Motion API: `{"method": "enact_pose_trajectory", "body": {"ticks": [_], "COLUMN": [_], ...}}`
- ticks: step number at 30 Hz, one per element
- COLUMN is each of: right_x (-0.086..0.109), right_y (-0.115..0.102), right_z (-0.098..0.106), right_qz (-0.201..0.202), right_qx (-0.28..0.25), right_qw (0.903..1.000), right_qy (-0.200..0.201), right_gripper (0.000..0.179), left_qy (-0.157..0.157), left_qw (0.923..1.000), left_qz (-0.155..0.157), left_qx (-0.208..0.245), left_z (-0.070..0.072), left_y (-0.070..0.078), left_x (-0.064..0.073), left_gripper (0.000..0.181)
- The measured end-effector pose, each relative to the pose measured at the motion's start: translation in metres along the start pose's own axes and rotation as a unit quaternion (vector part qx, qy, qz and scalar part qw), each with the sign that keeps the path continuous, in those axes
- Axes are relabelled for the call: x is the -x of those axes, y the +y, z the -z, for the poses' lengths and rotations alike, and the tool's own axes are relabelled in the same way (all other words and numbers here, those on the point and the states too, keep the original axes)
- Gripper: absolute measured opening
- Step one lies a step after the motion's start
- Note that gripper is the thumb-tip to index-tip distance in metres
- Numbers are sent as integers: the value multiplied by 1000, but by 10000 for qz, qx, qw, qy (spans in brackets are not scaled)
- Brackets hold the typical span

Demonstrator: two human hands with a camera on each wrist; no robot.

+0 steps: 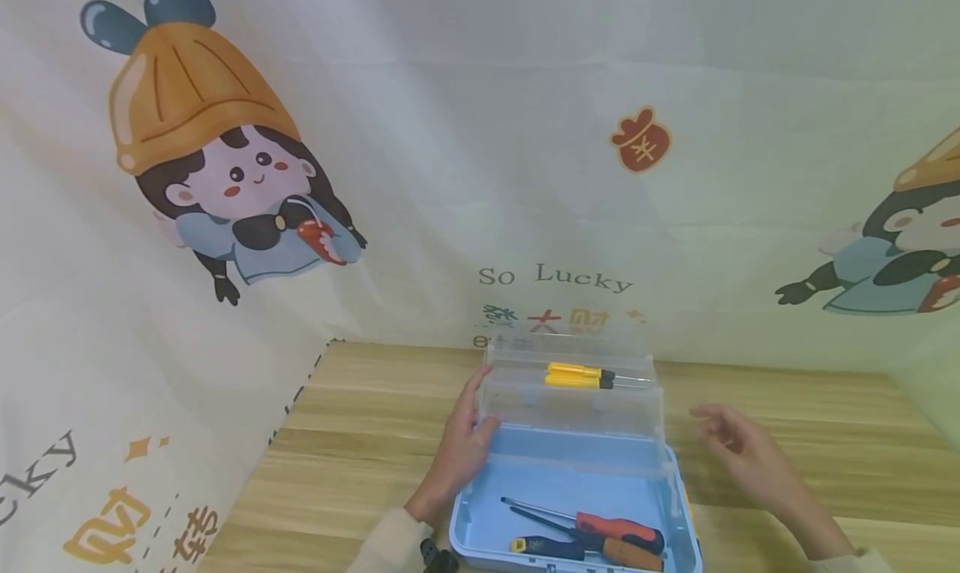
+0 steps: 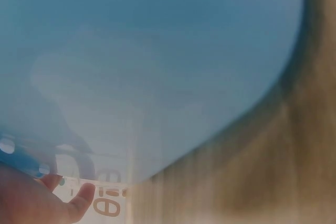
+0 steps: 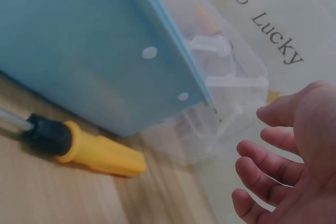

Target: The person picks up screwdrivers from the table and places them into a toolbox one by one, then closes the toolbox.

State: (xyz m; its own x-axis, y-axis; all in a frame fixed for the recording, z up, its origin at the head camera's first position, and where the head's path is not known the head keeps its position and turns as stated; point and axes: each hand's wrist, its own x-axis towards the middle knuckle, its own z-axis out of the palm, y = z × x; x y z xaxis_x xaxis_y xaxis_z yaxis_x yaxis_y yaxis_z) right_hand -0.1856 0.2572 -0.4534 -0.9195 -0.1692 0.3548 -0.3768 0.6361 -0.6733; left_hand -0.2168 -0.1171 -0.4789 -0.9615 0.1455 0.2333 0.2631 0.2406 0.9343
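A light blue toolbox [image 1: 573, 448] stands on the table with its clear lid [image 1: 570, 411] raised at the back. My left hand [image 1: 459, 444] holds the lid's left edge, thumb in front and index finger stretched along the side. To the right of the box, my right hand [image 1: 742, 456] hovers empty, fingers loosely bent and apart. Inside the box lie a red-handled screwdriver [image 1: 618, 530], a brown-handled one [image 1: 630, 554] and a dark blue-handled tool [image 1: 551, 546]. Two yellow-handled screwdrivers [image 1: 577, 376] show at the clear lid.
Close to the box's right side, a yellow-handled screwdriver [image 3: 102, 153] lies on the wooden table [image 1: 360, 440]. A printed cloth [image 1: 450, 140] hangs behind and along the left. Something small and black [image 1: 438, 556] is by the left sleeve.
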Motion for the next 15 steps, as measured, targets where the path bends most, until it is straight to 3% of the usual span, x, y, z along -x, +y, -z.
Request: {"method": "enact_pose_trajectory", "body": {"ticks": [7,15], "right_x": [12,25], "right_y": [11,21], "right_z": [-6,-11], "right_qz": [-225,-393], "right_qx": [-275,-1203], "right_qw": [9992,9888], "right_qy": [-198,-789], "right_gripper": [29,31], "left_qy": [-5,-18], "left_qw": [10000,10000], "left_qz": [93,50], "left_qx": [31,44], "left_z": [1,1], "left_y": [1,0], "left_x": [0,1], "left_gripper": [69,69]}}
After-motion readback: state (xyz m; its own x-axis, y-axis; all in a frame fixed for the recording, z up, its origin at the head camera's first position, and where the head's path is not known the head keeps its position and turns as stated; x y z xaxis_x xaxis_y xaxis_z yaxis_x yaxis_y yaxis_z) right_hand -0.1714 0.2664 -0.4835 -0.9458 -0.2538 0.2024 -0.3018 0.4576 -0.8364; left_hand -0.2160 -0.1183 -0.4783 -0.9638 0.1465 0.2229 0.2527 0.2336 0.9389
